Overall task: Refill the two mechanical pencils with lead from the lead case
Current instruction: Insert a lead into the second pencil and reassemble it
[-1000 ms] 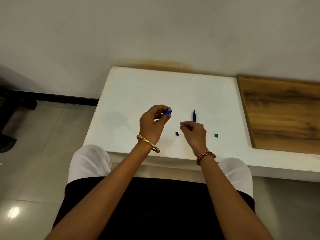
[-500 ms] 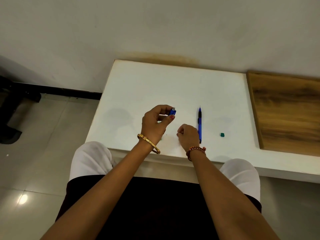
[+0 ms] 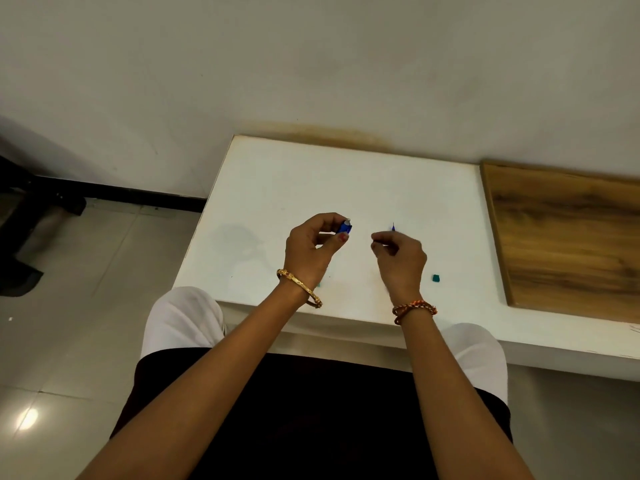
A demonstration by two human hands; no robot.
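1. No readable writing anywhere.
2. Left hand (image 3: 311, 247) pinching blue pencil (image 3: 345, 227) above white table (image 3: 277, 188).
3. Right hand (image 3: 401, 258), fingertips pinched together, now raised; contents unclear.
4. Second pencil (image 3: 393, 227) now mostly hidden.

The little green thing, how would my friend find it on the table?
Start at the white table beside the wooden board. Look near its front edge, just right of the right hand. The green thing lies alone there, a tiny teal block nobody touches.
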